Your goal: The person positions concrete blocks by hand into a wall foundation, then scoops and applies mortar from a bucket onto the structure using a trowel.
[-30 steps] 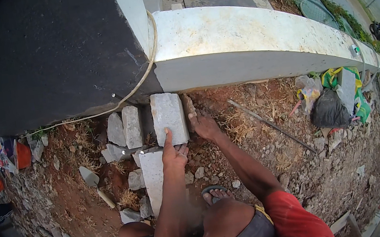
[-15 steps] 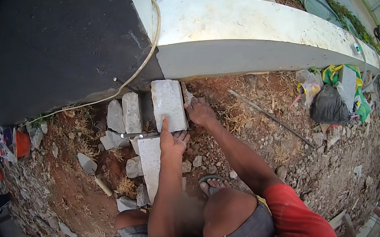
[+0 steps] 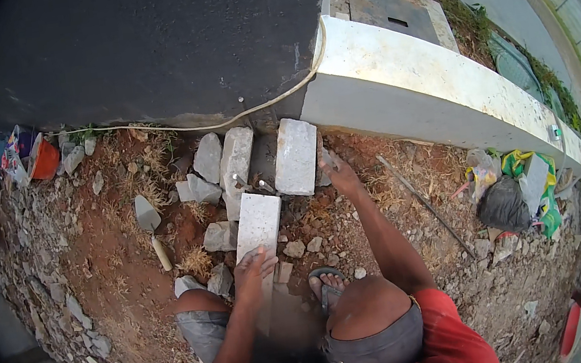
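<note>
A pale rectangular block [image 3: 258,224] points away from me between my knees, its far end by short metal rods [image 3: 264,187]. My left hand [image 3: 254,271] is closed over its upper face and edge. Ahead, a light grey block [image 3: 296,157] lies close to the wall base. My right hand [image 3: 339,175] is beside its right side, fingers apart and touching a thin grey piece [image 3: 322,165] there. Left of the rods rest a rough long block [image 3: 237,160] and a broken stone chunk [image 3: 208,158].
A trowel [image 3: 147,213] with a wooden handle lies on the soil at left. A long metal bar [image 3: 426,205] slants across the ground at right, near a black plastic bag [image 3: 505,204]. A pale hose [image 3: 272,101] runs along the dark wall. An orange bucket [image 3: 44,159] is at far left.
My left hand has moved back from the light grey block onto the pale block. My right hand stays at the grey block's right side. The view has turned and shifted.
</note>
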{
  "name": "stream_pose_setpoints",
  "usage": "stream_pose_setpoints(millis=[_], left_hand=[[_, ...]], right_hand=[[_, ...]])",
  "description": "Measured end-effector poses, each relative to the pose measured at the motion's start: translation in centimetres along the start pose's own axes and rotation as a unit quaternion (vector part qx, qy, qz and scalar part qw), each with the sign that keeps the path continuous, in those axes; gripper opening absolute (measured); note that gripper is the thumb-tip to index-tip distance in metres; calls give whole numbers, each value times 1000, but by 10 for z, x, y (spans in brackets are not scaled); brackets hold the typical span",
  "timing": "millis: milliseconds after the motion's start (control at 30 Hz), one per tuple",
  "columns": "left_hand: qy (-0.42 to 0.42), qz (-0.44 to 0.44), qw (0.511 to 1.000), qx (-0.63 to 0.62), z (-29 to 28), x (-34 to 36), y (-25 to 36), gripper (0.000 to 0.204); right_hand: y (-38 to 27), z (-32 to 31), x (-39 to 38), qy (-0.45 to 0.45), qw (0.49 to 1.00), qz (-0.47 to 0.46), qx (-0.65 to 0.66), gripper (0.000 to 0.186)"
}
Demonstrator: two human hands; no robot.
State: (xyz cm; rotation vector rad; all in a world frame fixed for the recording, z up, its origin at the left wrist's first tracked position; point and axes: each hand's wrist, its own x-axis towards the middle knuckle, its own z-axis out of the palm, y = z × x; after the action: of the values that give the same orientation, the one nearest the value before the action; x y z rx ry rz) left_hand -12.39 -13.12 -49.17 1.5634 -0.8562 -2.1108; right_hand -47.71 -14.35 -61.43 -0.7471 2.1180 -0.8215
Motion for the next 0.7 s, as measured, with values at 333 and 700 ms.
stream_pose_setpoints(millis=[333,700], left_hand=[[-42,135,953,268,-34,-38,17,44],[-169,205,882,389,65,-32,55,37]], right_hand=[[73,-37,-301,-118,975,148,116,34],[-27,-262,-405,189,900,25,392,32]])
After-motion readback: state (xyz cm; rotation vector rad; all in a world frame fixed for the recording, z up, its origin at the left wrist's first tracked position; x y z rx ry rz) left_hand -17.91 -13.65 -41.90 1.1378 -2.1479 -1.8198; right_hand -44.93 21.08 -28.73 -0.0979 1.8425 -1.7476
